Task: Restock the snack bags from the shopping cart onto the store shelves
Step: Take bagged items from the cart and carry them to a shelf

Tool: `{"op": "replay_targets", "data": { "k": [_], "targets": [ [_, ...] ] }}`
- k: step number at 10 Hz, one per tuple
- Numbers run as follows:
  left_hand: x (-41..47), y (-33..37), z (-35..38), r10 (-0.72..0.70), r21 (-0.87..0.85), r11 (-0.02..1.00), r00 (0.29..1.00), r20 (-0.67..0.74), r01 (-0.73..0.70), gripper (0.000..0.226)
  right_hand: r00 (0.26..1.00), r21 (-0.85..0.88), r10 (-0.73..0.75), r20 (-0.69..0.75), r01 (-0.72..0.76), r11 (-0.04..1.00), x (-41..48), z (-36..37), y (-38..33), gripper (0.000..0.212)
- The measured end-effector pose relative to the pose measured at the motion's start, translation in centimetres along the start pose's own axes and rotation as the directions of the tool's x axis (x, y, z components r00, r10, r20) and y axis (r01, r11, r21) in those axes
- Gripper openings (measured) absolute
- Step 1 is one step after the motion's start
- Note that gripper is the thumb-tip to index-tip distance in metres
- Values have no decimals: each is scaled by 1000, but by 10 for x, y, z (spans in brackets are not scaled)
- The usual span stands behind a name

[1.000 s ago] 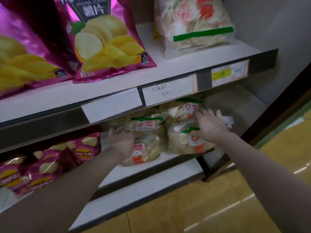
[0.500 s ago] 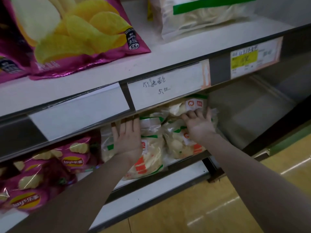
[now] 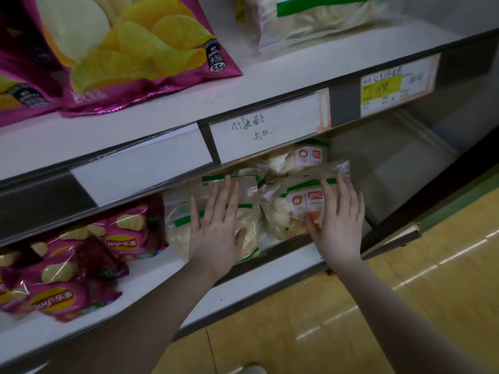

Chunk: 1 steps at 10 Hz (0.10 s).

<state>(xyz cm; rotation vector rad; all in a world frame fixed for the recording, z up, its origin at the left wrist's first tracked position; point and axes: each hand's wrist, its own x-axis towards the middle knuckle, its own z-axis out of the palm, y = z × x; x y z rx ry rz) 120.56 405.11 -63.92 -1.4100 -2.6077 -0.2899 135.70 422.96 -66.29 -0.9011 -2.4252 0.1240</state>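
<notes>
Several clear snack bags with green strips and orange labels lie on the lower shelf [image 3: 291, 255]. My left hand [image 3: 216, 228] lies flat, fingers straight, on the left clear bag [image 3: 178, 233]. My right hand [image 3: 340, 222] rests with spread fingers on the right clear bag [image 3: 280, 214], its thumb on the orange label. A third clear bag [image 3: 299, 157] stands behind them, partly hidden by the price strip. The shopping cart is not in view.
Purple crisp bags [image 3: 89, 255] fill the lower shelf's left part. Bigger purple crisp bags [image 3: 140, 52] and a clear bag [image 3: 324, 22] sit on the upper shelf [image 3: 243, 87], with price labels [image 3: 270, 125] along its edge. Right of the clear bags is bare shelf [image 3: 391, 168]; yellow floor [image 3: 405, 279] lies below.
Both hands have drawn back toward the shelf's front edge and now lie flatter with fingers spread on the clear bags. The right bag sits more upright, label showing.
</notes>
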Motion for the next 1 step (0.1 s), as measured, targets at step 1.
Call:
{"op": "replay_targets", "data": {
  "k": [1],
  "targets": [
    [-2, 15, -14, -52, -124, 991, 999, 7, 52, 88, 996, -1, 18, 90, -18, 1000, -7, -4, -11, 73]
  ]
}}
